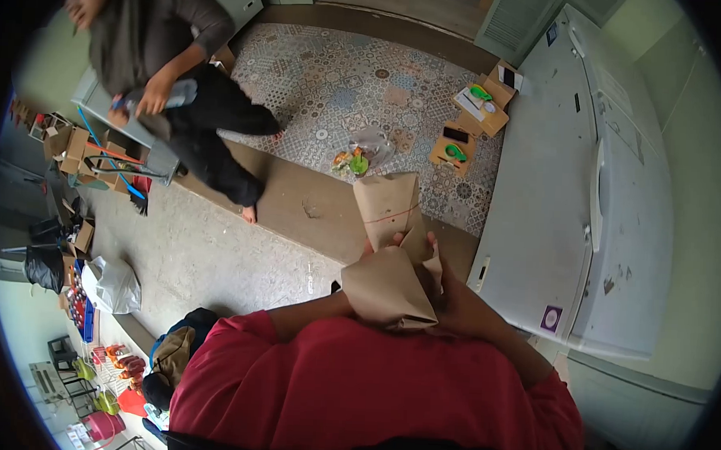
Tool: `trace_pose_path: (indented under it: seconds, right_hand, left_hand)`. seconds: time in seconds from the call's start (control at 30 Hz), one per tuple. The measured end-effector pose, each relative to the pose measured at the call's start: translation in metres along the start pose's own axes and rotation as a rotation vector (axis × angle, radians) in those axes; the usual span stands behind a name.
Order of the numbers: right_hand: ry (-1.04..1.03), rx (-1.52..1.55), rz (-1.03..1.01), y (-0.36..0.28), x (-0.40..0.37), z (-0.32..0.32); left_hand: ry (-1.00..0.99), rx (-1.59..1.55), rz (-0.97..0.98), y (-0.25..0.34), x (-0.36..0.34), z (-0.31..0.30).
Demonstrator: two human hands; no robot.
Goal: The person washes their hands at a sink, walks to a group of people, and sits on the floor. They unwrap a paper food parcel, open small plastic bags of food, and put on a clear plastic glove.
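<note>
Close to my chest are two folded brown paper packets. The farther packet (387, 206) has a thin red rubber band around it. The nearer packet (386, 286) lies tilted, its folded end toward my shirt. Most of my left hand (369, 248) is hidden behind the packets; its fingertips show between them, closed on the paper. My right hand (451, 297) grips the packets from the right side, with fingers showing at the paper's edge. Which hand bears which packet is partly hidden.
On the tiled step ahead lie a clear plastic bag (372, 147) with food, and cardboard pieces (450, 158) holding phones and green tape rolls. A white chest freezer (539, 184) stands right. Another person (162, 63) with a bottle (181, 94) steps at left. A white bag (112, 285) sits on the floor.
</note>
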State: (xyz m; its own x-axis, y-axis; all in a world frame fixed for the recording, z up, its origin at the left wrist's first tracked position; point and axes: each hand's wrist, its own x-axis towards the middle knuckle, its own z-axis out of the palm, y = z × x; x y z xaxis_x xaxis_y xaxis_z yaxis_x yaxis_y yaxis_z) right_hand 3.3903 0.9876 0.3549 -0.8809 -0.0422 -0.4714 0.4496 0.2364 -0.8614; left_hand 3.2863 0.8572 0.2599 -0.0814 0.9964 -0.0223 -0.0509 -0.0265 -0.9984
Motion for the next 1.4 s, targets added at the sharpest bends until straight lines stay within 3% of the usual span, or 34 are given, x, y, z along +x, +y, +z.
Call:
trace_pose_path:
  seconds: [0.03, 0.07, 0.1, 0.23, 0.3, 0.33, 0.4, 0.43, 0.5, 0.57, 0.6, 0.7, 0.77, 0.8, 0.9, 1.07, 1.1, 1.13, 1.17, 1.2, 1.27, 1.33, 1.37, 1.4]
  right_hand:
    - [0.029, 0.036, -0.155, 0.006, 0.016, -0.012]
    - [0.054, 0.078, -0.307, 0.011, 0.033, -0.024]
    - [0.042, 0.086, -0.306, 0.012, 0.051, -0.037]
    - [-0.057, -0.063, -0.223, 0.001, 0.116, -0.087]
    - [-0.112, -0.086, -0.161, -0.009, 0.142, -0.104]
    - [-0.165, -0.138, -0.164, -0.01, 0.153, -0.113]
    - [-0.238, -0.199, -0.161, -0.01, 0.176, -0.132]
    - [-0.279, -0.253, -0.137, -0.009, 0.186, -0.14]
    - [-0.345, -0.321, -0.108, -0.014, 0.211, -0.16]
    - [-0.439, -0.129, 0.183, -0.022, 0.241, -0.18]
    - [-0.456, -0.141, 0.191, -0.006, 0.262, -0.192]
    - [-0.515, 0.044, 0.268, 0.059, 0.315, -0.236]
    - [-0.416, 0.182, 0.556, 0.089, 0.351, -0.263]
    - [-0.427, 0.168, 0.574, 0.102, 0.372, -0.272]
    - [-0.204, 0.298, 0.447, 0.135, 0.463, -0.281]
    - [-0.109, 0.03, 0.18, 0.186, 0.686, -0.227]
    - [-0.108, -0.031, 0.109, 0.214, 0.734, -0.216]
    - [-0.128, -0.013, 0.142, 0.235, 0.78, -0.202]
    - [-0.144, 0.005, 0.173, 0.251, 0.817, -0.187]
    - [-0.139, 0.008, 0.214, 0.261, 0.845, -0.169]
    - [-0.144, 0.068, 0.293, 0.292, 0.886, -0.145]
    - [-0.158, 0.109, 0.289, 0.318, 0.915, -0.129]
    - [-0.092, 0.111, 0.336, 0.323, 0.914, -0.121]
    - [-0.024, 0.12, 0.387, 0.333, 0.916, -0.116]
  left_hand:
    - [-0.056, 0.727, -0.06, -0.003, 0.014, 0.009]
    - [0.006, 0.962, -0.018, -0.008, 0.021, 0.026]
    - [0.07, 1.193, 0.028, -0.009, 0.027, 0.042]
    - [0.154, 1.125, 0.142, 0.016, 0.048, 0.088]
    - [0.153, 1.248, 0.383, 0.015, 0.055, 0.105]
    - [0.144, 1.223, 0.408, 0.024, 0.056, 0.106]
    - [0.068, 1.186, 0.649, 0.049, 0.059, 0.104]
    - [0.058, 1.163, 0.662, 0.057, 0.062, 0.106]
    - [-0.206, 1.128, 0.589, 0.073, 0.07, 0.113]
    - [-0.018, 1.317, 0.779, 0.078, 0.071, 0.134]
    - [-0.03, 1.3, 0.791, 0.094, 0.076, 0.144]
    - [-0.027, 0.976, 0.557, 0.156, 0.099, 0.148]
    - [-0.045, 0.803, 0.435, 0.208, 0.121, 0.147]
    - [-0.054, 0.735, 0.395, 0.236, 0.132, 0.145]
    - [0.158, 0.986, 0.652, 0.336, 0.153, 0.155]
    - [-0.101, 1.742, 0.974, 0.49, 0.121, 0.271]
    - [0.03, 2.259, 1.021, 0.491, 0.107, 0.306]
    - [0.366, 3.036, 1.162, 0.493, 0.093, 0.341]
    - [0.57, 3.493, 1.31, 0.494, 0.079, 0.377]
    - [0.461, 3.212, 1.723, 0.515, 0.077, 0.388]
    - [0.307, 2.889, 2.083, 0.55, 0.072, 0.401]
    - [-0.244, 1.362, 1.303, 0.576, 0.066, 0.416]
    - [-0.274, 1.381, 1.305, 0.593, 0.06, 0.421]
    - [-0.178, 1.438, 1.331, 0.608, 0.055, 0.428]
